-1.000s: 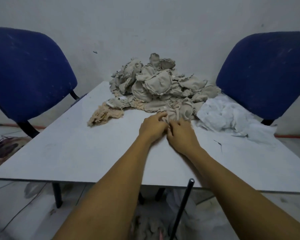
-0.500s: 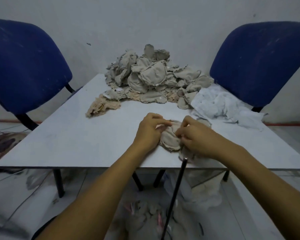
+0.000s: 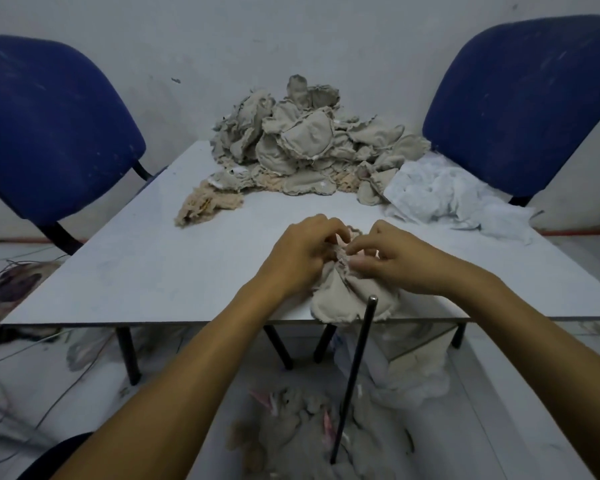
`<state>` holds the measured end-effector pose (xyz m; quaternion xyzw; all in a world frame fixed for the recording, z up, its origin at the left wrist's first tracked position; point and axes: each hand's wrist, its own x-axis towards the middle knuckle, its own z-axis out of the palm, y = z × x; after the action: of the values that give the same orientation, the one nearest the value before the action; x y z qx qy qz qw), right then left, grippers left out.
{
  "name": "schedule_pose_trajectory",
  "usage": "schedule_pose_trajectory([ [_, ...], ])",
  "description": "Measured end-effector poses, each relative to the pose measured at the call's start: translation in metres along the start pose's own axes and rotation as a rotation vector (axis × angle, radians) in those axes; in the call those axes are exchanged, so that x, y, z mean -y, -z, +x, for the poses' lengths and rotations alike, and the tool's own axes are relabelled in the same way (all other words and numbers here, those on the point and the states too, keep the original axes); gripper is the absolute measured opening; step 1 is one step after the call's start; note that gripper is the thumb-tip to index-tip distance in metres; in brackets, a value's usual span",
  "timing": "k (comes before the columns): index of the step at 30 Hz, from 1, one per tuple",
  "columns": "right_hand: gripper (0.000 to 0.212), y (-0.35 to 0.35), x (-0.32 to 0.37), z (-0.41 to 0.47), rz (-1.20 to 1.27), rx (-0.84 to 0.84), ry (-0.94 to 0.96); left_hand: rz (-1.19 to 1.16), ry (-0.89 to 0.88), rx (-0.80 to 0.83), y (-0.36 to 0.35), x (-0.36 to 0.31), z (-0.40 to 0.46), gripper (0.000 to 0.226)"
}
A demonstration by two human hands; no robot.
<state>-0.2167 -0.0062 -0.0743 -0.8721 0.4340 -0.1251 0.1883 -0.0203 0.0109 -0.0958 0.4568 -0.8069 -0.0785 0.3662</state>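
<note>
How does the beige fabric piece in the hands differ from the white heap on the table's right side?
The fabric piece is beige; the heap is white. The fabric piece is one rounded pad with frayed edges; the heap is loose and crumpled. The left hand and right hand pinch the fabric piece at the near edge; the heap lies untouched farther back. Both look soft and rest on the table.

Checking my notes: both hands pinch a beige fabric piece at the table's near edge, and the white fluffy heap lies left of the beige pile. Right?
No: the head view shows the white fluffy heap right of the beige fabric pile. Left hand and right hand do pinch the beige fabric piece.
</note>
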Motion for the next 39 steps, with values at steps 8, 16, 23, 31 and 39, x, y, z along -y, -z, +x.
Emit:
schedule_pose_trajectory([
  [8, 0.012, -0.008, -0.011, -0.001, 0.243, -0.137, -0.039, -0.082, 0.255, 0.45, 0.011, -0.001, 0.009, 0.047],
  [16, 0.043, -0.002, -0.007, -0.005, 0.261, 0.099, -0.01, -0.091, 0.229, 0.39, 0.005, 0.005, 0.011, 0.012],
  [23, 0.017, 0.002, -0.013, -0.015, 0.445, -0.074, -0.009, -0.308, 0.304, 0.602, 0.016, -0.017, 0.008, 0.024],
  [31, 0.006, 0.02, 0.015, -0.043, 0.155, -0.448, 0.349, 0.155, -0.343, -0.096, 0.035, -0.046, -0.009, 0.018],
  [39, 0.026, -0.03, 0.019, -0.08, -0.266, -0.709, 0.578, 0.266, -0.586, -0.306, 0.014, -0.048, -0.05, 0.027],
])
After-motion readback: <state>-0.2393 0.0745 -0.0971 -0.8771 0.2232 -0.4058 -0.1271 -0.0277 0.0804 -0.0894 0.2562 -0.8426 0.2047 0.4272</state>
